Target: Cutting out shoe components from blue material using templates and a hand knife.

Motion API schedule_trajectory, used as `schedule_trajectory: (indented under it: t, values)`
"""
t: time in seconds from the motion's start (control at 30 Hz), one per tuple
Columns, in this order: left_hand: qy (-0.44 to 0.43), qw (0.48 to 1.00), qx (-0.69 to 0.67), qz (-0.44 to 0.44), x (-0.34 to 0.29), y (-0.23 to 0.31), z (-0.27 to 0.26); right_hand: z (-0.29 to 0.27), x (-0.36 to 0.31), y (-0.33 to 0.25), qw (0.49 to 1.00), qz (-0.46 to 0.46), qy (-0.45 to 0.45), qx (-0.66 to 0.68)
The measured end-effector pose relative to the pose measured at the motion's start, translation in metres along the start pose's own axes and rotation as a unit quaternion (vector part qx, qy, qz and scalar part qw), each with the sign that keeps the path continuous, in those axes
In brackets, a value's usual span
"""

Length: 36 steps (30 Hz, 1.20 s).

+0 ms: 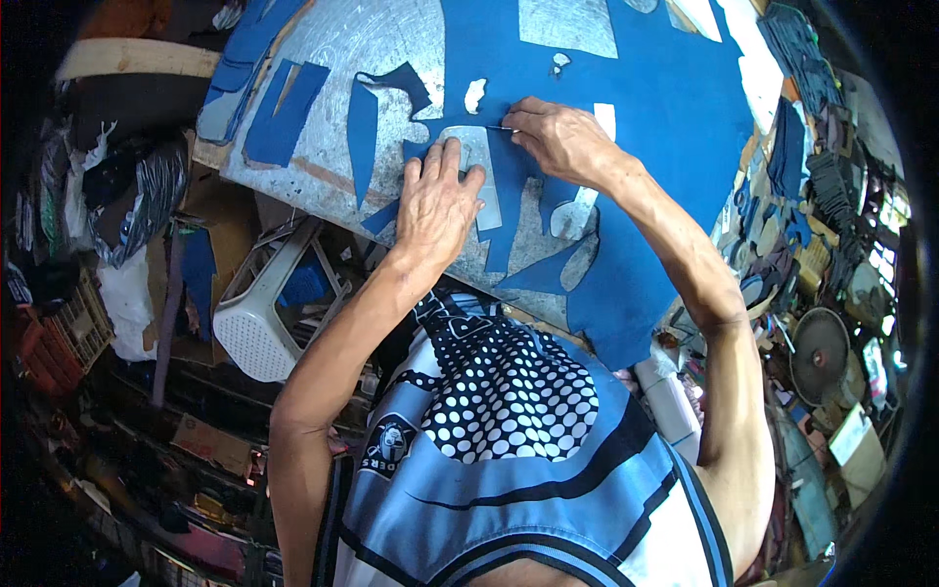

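A large blue sheet of material (675,108) lies over a scratched metal-topped table (333,59), with shaped holes cut out of it. My left hand (437,201) presses flat on a pale grey template (481,161) that rests on the blue sheet. My right hand (558,137) pinches a thin blade or knife (501,128) at the template's upper edge, its tip touching the blue material. Cut blue pieces (284,112) lie on the table to the left.
A white plastic stool (256,328) stands on its side below the table's left edge. Bags, boxes and scraps crowd the floor at left. At right are stacks of dark cut pieces (797,157) and a round fan (820,354).
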<state>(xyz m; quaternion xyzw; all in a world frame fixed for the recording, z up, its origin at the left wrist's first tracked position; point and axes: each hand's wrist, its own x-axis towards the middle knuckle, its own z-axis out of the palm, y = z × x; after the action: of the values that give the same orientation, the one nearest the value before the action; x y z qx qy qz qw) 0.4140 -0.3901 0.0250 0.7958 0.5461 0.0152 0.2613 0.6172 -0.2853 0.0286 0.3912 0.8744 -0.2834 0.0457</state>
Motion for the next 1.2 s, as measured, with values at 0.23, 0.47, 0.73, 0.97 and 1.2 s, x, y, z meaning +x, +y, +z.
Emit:
schedule_trajectory:
  t: [0.23, 0.47, 0.73, 0.97, 1.2]
  values:
    - [0.003, 0.999, 0.011, 0.04, 0.002, -0.003, 0.003, 0.023, -0.033, -0.048, 0.913, 0.2, 0.162, 0.318]
    - [-0.022, 0.998, 0.041, 0.042, 0.009, 0.0, 0.004, 0.06, -0.033, -0.071, 0.91, 0.233, 0.239, 0.244]
    - [-0.026, 0.997, 0.055, 0.039, 0.012, 0.004, 0.005, 0.063, -0.032, -0.068, 0.925, 0.218, 0.237, 0.203]
    - [-0.01, 0.998, 0.052, 0.039, 0.012, 0.003, 0.009, 0.059, -0.027, -0.07, 0.934, 0.215, 0.229, 0.17]
    - [-0.034, 0.998, 0.041, 0.039, 0.012, 0.004, 0.008, 0.062, -0.029, -0.066, 0.94, 0.208, 0.212, 0.171]
